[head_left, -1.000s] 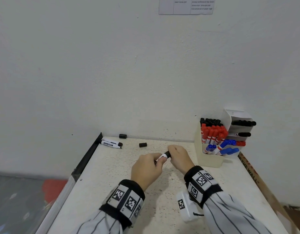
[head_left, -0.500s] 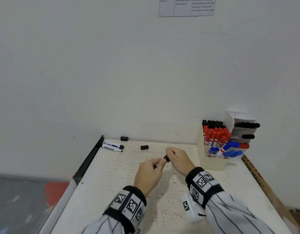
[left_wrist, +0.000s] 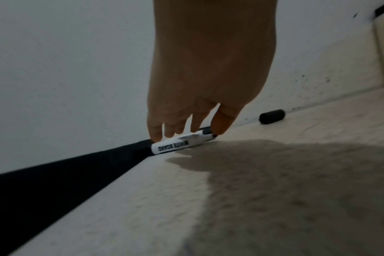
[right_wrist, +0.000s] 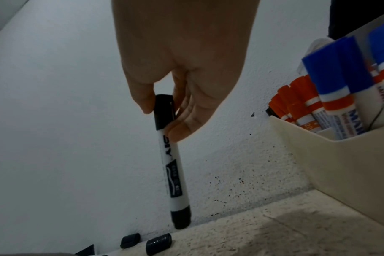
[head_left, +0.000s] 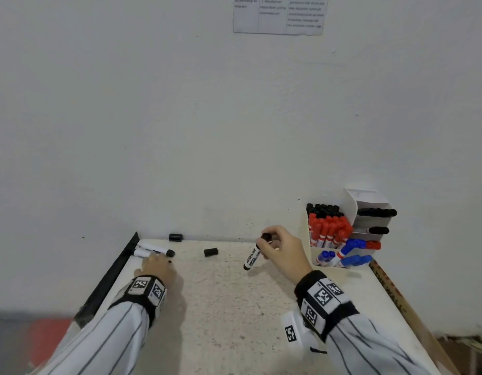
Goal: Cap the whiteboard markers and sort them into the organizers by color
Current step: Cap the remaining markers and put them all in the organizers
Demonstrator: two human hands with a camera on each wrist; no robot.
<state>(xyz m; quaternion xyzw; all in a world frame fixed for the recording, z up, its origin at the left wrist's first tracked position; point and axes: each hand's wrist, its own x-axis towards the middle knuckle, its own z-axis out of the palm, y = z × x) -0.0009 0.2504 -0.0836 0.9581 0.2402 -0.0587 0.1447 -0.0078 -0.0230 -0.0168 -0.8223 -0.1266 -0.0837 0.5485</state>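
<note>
A: Report the near zone, lower part of the head view.

B: Two striped sleeves with tagged wristbands enter from the bottom edge over the speckled table.

A: Right hand?

B: The right hand sits right of centre. Thumb and fingertips pinch the capped black marker at its cap end. The marker hangs tilted, lower end toward the lower left, clear of the table in the right wrist view.

A: Left hand?

B: The left hand is at centre left, near the table's black edge strip. Its fingers reach down, narrowly spread, onto a white-barrelled marker printed "WHITE BOARD", which lies flat on the table. Contact is visible; whether they grip it cannot be told. A second marker lies just behind it.

A: Further back?

B: One loose black cap lies mid-table between the hands. Another black cap lies at the wall.

A: Organizers?

B: Right of frame, a cream organizer holds black, red and blue markers in separate groups. Behind it, a white tiered organizer holds black markers lying flat. A printed sheet hangs at top centre.
</note>
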